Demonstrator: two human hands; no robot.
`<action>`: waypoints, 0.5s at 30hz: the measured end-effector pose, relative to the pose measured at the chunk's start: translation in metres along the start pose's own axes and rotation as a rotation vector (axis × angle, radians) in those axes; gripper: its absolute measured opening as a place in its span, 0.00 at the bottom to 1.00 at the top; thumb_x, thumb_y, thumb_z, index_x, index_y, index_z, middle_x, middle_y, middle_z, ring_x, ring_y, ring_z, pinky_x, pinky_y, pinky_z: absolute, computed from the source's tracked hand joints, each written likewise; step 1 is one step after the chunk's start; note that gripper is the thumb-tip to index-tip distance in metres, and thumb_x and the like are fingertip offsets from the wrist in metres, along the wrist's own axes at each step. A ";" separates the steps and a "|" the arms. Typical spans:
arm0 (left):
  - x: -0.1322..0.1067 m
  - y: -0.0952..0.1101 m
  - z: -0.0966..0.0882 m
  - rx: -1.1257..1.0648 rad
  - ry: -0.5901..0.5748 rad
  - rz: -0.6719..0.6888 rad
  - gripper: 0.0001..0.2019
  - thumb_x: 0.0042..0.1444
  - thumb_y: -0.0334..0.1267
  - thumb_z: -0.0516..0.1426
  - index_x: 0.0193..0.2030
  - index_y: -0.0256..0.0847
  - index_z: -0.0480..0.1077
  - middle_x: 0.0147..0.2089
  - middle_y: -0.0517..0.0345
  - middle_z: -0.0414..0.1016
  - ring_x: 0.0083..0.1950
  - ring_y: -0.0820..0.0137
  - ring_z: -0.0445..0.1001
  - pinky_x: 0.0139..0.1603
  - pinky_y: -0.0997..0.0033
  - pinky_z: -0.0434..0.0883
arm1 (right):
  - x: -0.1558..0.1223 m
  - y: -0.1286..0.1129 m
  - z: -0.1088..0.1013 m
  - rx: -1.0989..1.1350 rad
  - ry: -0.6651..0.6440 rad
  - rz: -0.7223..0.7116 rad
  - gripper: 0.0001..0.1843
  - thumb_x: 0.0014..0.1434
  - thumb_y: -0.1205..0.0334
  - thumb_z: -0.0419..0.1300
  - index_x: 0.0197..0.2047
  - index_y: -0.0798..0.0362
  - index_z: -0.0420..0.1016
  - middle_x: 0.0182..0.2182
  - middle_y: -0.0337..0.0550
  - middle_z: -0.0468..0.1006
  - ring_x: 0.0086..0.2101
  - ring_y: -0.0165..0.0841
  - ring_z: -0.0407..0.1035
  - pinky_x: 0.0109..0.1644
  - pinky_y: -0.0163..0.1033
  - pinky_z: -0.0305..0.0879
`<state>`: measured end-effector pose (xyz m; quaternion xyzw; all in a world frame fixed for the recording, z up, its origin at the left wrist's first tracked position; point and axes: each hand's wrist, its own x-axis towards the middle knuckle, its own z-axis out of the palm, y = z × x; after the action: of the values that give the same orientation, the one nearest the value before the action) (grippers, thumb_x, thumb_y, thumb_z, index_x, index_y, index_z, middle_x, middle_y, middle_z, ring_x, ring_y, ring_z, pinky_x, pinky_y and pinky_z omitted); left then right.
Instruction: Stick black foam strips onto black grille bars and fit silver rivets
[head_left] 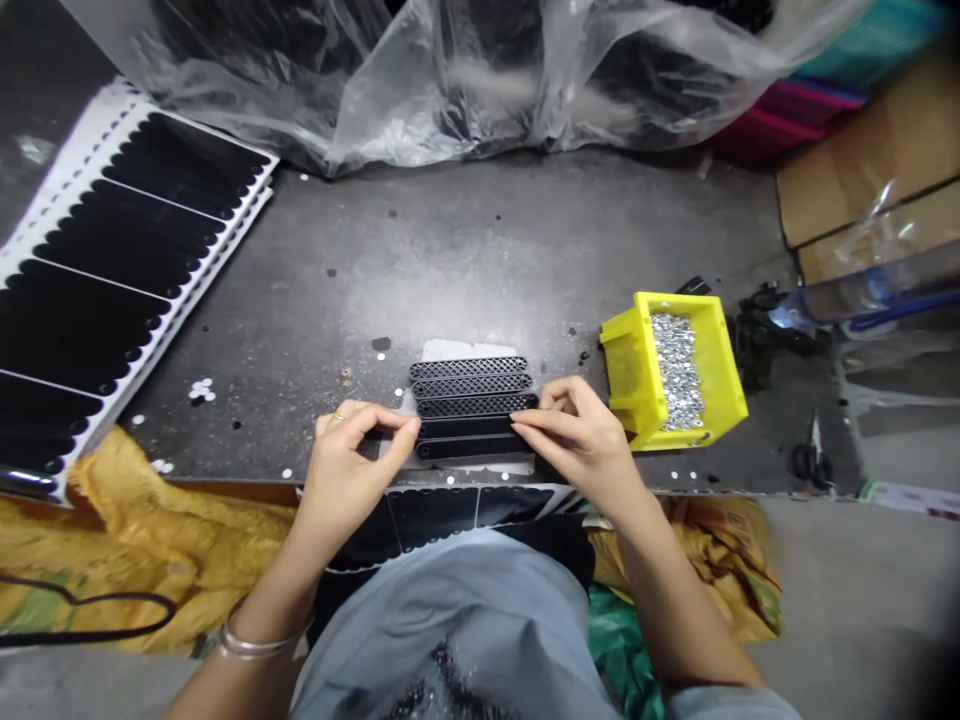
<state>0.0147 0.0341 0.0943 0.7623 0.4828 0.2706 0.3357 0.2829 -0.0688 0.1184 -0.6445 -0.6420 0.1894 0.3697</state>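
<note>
Bare left hand (351,475): fingers curled inward, wrist wearing silver bangle (255,645). Bare right hand (579,445): fingers extended inward, level, palm down.

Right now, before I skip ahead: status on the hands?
Left hand and right hand on opposite ends of black perforated strips. Yellow bin of silver fasteners beside right hand, not blocking.

Left hand (352,480), right hand (577,440): fingers on opposite ends of black perforated strips (472,402), laid in a row | grey tabletop (480,250): loose white discs (201,390) | right: yellow plastic bin (622,365), silver studs (676,370) | left: sheet of black scalloped pieces (112,270)
</note>
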 end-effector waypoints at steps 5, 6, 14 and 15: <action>-0.016 0.050 0.020 -0.020 0.010 0.347 0.06 0.66 0.30 0.61 0.46 0.44 0.76 0.42 0.60 0.83 0.46 0.66 0.78 0.54 0.62 0.67 | -0.058 -0.005 -0.045 -0.194 -0.062 0.195 0.17 0.67 0.63 0.65 0.59 0.45 0.77 0.48 0.46 0.79 0.34 0.31 0.75 0.37 0.38 0.74; -0.019 0.064 0.031 -0.061 -0.084 0.422 0.10 0.67 0.30 0.60 0.52 0.43 0.74 0.46 0.58 0.83 0.49 0.66 0.78 0.55 0.63 0.67 | -0.070 -0.006 -0.053 -0.193 -0.134 0.214 0.17 0.68 0.63 0.64 0.59 0.45 0.77 0.47 0.45 0.80 0.36 0.33 0.76 0.39 0.39 0.75; -0.016 0.112 0.080 -0.137 -0.538 0.475 0.09 0.74 0.35 0.52 0.48 0.43 0.75 0.39 0.59 0.79 0.42 0.66 0.73 0.49 0.61 0.62 | -0.097 -0.010 -0.049 -0.070 0.153 0.054 0.20 0.65 0.73 0.64 0.57 0.46 0.80 0.55 0.48 0.78 0.45 0.35 0.78 0.50 0.43 0.77; -0.015 0.112 0.078 -0.145 -0.538 0.467 0.10 0.74 0.34 0.51 0.49 0.43 0.74 0.39 0.59 0.78 0.41 0.66 0.72 0.47 0.62 0.62 | -0.095 -0.008 -0.044 -0.074 0.172 0.039 0.22 0.64 0.73 0.65 0.59 0.45 0.79 0.59 0.50 0.75 0.43 0.35 0.77 0.48 0.43 0.77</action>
<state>0.1284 -0.0341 0.1309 0.8701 0.1696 0.1632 0.4331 0.2994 -0.1717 0.1312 -0.6841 -0.6016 0.1166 0.3956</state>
